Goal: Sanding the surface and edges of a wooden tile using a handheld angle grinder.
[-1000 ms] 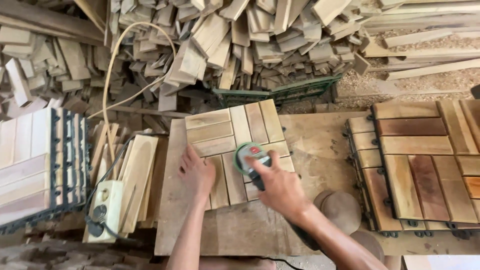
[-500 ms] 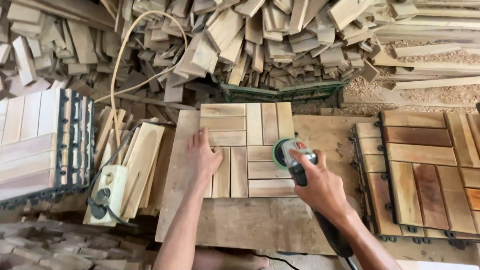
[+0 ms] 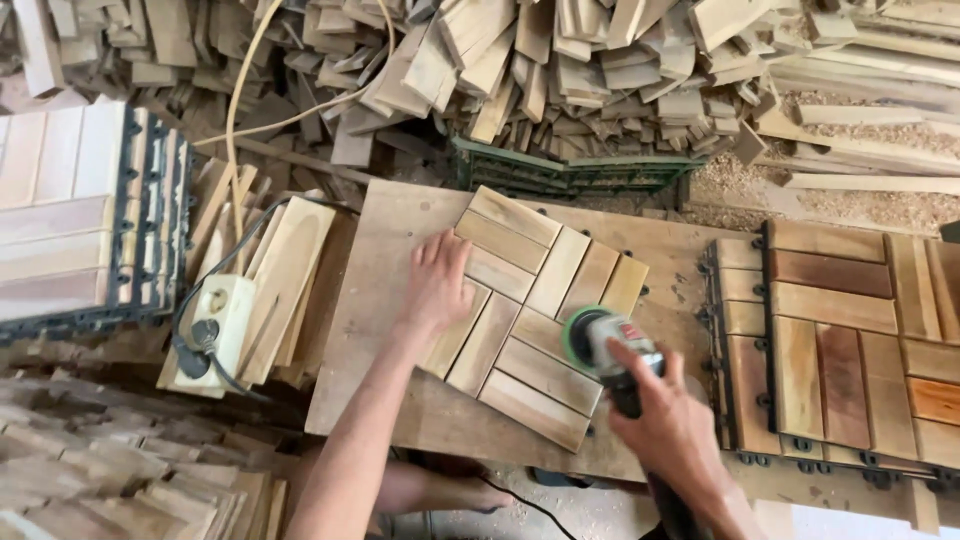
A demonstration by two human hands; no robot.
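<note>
A square wooden slat tile (image 3: 535, 315) lies turned at an angle on a wooden work board (image 3: 385, 300). My left hand (image 3: 437, 282) presses flat on the tile's left part, fingers spread. My right hand (image 3: 672, 425) grips the body of a green-rimmed electric sander (image 3: 600, 340), whose disc rests on the tile's right edge. The sander's black cord runs down past my wrist.
A stack of finished tiles (image 3: 850, 340) sits to the right, another stack (image 3: 70, 215) at the far left. A white power strip (image 3: 222, 320) with a black plug lies on loose slats. A big heap of wood offcuts (image 3: 560, 70) and green plastic grids (image 3: 570, 172) fill the back.
The tile has been rotated from square to an angle under my left hand. The sander has moved from the tile's middle out to its right edge.
</note>
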